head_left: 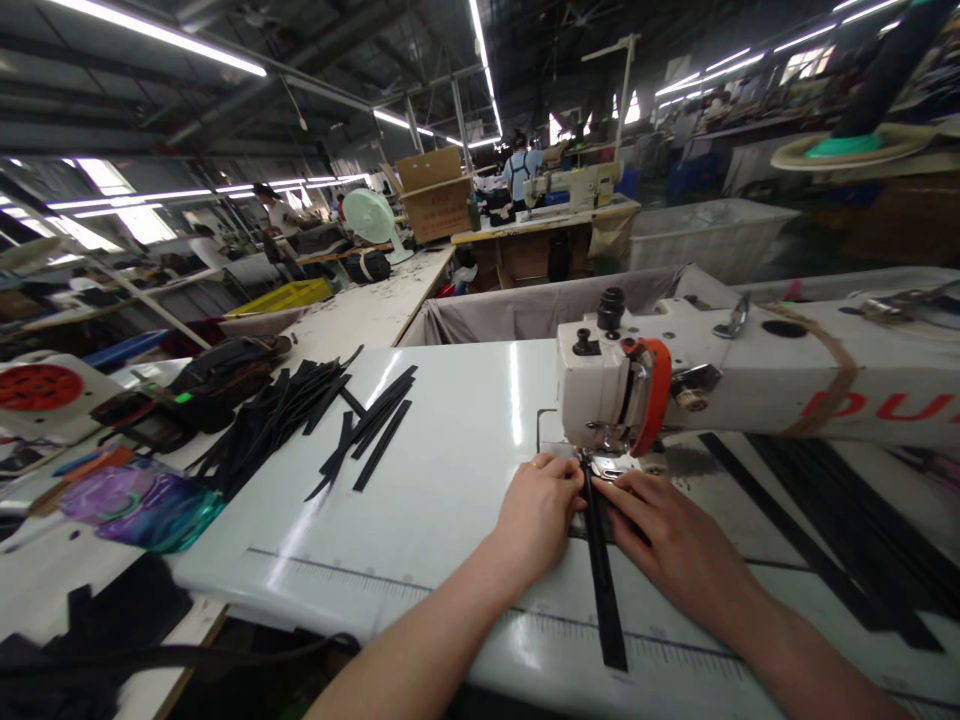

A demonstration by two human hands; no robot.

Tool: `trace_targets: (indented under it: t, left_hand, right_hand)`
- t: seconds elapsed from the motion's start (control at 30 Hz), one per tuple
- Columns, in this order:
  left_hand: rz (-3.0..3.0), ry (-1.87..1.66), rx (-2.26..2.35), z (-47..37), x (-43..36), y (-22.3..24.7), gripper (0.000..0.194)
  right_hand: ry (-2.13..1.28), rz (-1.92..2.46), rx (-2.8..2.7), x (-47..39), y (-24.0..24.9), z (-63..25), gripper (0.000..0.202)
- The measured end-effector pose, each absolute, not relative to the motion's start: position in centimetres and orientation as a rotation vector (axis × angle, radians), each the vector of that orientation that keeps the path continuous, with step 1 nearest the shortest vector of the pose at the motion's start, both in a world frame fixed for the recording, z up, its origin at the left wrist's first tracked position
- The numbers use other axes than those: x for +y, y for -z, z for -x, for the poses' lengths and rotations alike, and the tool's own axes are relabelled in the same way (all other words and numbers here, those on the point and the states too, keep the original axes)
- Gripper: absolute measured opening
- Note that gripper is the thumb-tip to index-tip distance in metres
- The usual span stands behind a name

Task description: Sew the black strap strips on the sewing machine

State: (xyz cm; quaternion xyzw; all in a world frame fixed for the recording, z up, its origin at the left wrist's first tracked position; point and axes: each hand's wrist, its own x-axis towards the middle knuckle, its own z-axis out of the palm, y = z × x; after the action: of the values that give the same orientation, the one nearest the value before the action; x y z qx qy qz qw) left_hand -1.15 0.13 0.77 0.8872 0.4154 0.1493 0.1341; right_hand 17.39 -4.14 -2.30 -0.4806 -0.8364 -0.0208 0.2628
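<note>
Well to the left of the hands, a large heap of dark strips (274, 425) lies on the pale worktop (465, 430), with a few loose strips (381, 425) on its near side toward the hands. The left hand (538, 510) presses its fingertips on the left edge of a long black strip (600, 575) under the sewing machine (607, 385); the strip runs toward the wearer between both hands. The right hand (660, 525) holds its fingers against the strip's right edge. Right of that hand, more black strips (840, 520) lie beneath the machine's arm.
</note>
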Motion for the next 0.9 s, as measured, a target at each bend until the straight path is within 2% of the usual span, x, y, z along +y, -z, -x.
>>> trace_targets:
  t: [0.63,0.9]
  left_hand:
    - [-2.55,-0.424,1.3,0.5,0.1,-0.7,0.013]
    - [-2.535,-0.585,1.235,0.5,0.5,-0.3,0.018]
  right_hand:
    - [0.031,1.283,-2.219,-4.6,2.0,-17.4,0.026]
    - [-0.193,1.153,-2.191,-5.3,0.7,-17.4,0.025]
